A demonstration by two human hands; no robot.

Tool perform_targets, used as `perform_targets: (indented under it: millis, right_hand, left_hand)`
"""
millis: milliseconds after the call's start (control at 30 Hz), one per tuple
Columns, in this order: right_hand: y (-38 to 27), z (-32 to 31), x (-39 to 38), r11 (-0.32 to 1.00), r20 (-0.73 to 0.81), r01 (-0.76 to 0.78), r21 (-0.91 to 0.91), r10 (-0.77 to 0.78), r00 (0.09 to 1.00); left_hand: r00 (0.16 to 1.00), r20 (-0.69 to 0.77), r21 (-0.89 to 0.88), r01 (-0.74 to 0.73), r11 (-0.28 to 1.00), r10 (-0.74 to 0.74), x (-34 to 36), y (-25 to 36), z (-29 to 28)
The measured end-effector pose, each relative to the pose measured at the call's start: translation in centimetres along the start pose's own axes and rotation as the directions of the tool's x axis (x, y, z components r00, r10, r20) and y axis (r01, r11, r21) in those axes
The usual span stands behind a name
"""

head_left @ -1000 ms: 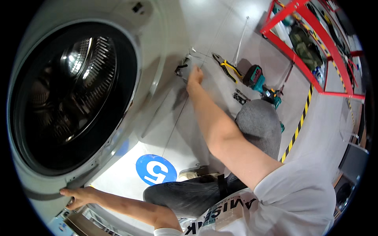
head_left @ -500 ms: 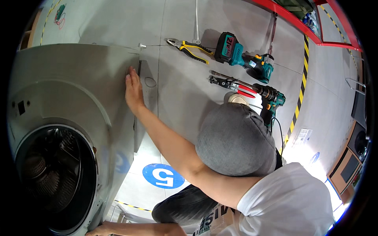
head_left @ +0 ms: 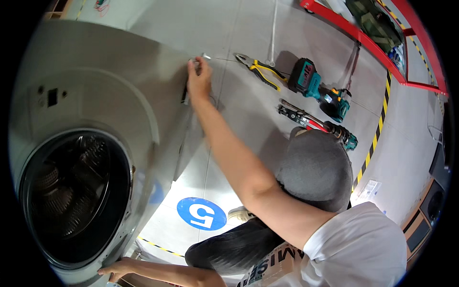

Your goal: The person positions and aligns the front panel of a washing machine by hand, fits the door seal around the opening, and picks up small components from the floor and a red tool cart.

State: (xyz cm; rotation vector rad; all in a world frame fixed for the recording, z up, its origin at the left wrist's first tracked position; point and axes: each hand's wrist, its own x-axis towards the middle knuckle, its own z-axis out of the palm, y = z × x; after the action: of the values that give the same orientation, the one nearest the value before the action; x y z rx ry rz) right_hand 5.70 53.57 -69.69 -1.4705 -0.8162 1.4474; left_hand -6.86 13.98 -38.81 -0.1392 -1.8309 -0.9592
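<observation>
A pale washing machine front panel fills the left side, with its round dark opening and steel drum showing. My right hand has its fingers curled at the panel's upper right edge, beside a small silver fitting; exactly what lies under the fingertips is partly hidden. At the bottom, my left hand grips the panel's lower edge. Right of my right hand lie yellow-black pliers on the floor.
A teal cordless driver, long steel wrench, red-handled tool and green drill lie right. Beyond are striped floor tape and a red trolley. My grey-clad knee and a blue floor marker are below.
My right hand has gone from over the floor to the panel's edge, first fingers extended, now curled. My view has shifted. My left hand stays low on the panel.
</observation>
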Motion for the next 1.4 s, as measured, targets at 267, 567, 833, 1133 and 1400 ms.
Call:
perform_targets:
  millis: [267, 567, 833, 1133, 1400]
  right_hand:
    - [-6.0, 1.9, 1.5, 0.988, 0.104, -0.155, 0.004, 0.154, 0.983]
    - [-3.6, 4.1, 0.1, 0.885, 0.267, -0.348, 0.308, 0.271, 0.925]
    - [-0.8, 2.0, 4.7, 0.880, 0.147, -0.338, 0.334, 0.305, 0.941]
    - [-1.4, 2.7, 4.1, 0.906, 0.105, -0.250, 0.341, 0.228, 0.968]
    - [-2.7, 2.3, 3.3, 0.943, 0.079, -0.236, 0.236, 0.224, 0.971]
  left_hand:
    - [0.984, -0.133, 0.178, 0.143, 0.973, -0.120, 1.8, -2.5, -1.5]
    - [0.983, -0.163, 0.128, 0.101, 0.987, -0.080, 0.8, -1.6, -2.9]
    - [0.991, -0.072, 0.269, -0.093, 0.959, 0.116, 0.0, -9.4, -2.9]
    - [0.992, -0.069, 0.230, -0.090, 0.969, 0.109, 0.5, -5.3, -1.9]
    - [0.992, -0.053, 0.163, -0.103, 0.981, 0.113, 0.6, -4.9, -2.2]
